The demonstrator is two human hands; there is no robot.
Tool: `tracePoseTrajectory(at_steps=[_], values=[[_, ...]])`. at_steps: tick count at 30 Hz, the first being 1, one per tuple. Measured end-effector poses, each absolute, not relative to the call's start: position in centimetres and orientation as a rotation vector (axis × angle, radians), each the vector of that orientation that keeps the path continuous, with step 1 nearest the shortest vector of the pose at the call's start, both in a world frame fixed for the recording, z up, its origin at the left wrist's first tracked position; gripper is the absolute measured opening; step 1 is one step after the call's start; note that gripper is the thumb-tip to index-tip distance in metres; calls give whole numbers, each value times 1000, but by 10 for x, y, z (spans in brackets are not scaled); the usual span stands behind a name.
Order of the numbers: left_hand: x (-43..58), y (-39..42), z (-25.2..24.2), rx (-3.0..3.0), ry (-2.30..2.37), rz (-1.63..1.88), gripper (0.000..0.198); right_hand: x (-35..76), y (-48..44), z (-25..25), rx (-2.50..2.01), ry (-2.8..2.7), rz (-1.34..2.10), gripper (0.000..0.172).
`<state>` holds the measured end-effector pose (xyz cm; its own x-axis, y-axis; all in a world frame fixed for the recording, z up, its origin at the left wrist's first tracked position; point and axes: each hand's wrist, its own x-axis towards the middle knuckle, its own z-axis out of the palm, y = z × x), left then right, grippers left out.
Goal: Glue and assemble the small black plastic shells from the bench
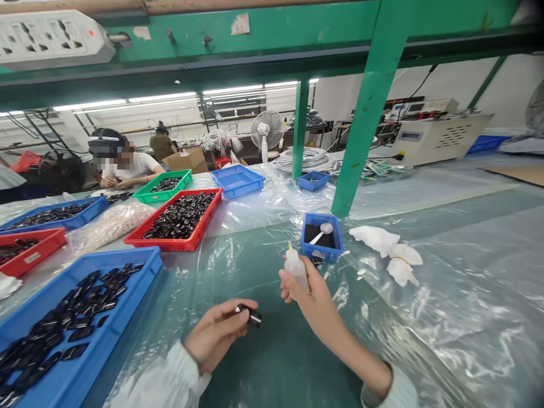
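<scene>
My left hand [219, 328] pinches a small glossy black plastic part [250, 315] between thumb and fingers, above the green tabletop. In my right hand [312, 294] is a translucent white squeeze bottle [295, 269], its thin yellowish nozzle pointing up. Just beyond that hand stands a small blue bin [335, 249] of black material, with a white spoon [323, 232] lying in it. To the left, a large blue tray [127, 311] holds many similar black parts [79, 323].
A red tray [187, 243] and a green tray [147, 196] of black parts stand farther back. White crumpled cloths [399, 255] lie on the right. A green post [361, 124] rises from the table. Across it, a person [131, 161] sits working.
</scene>
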<state>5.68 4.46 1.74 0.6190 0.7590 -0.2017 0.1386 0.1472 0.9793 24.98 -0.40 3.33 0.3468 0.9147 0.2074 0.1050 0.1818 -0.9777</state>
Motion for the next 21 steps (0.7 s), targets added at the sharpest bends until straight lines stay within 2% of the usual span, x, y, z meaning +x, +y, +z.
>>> tracePoseTrajectory(at_steps=[7, 15, 21], values=[[24, 25, 9, 1087, 853, 659, 49, 247, -2, 22, -1418, -1203, 772, 37], [21, 11, -4, 1530, 1125, 748, 55, 250, -5, 26, -1568, -1286, 804, 44], [14, 10, -12, 1761, 1225, 666, 52, 241, -16, 29, -1666, -1247, 812, 36]])
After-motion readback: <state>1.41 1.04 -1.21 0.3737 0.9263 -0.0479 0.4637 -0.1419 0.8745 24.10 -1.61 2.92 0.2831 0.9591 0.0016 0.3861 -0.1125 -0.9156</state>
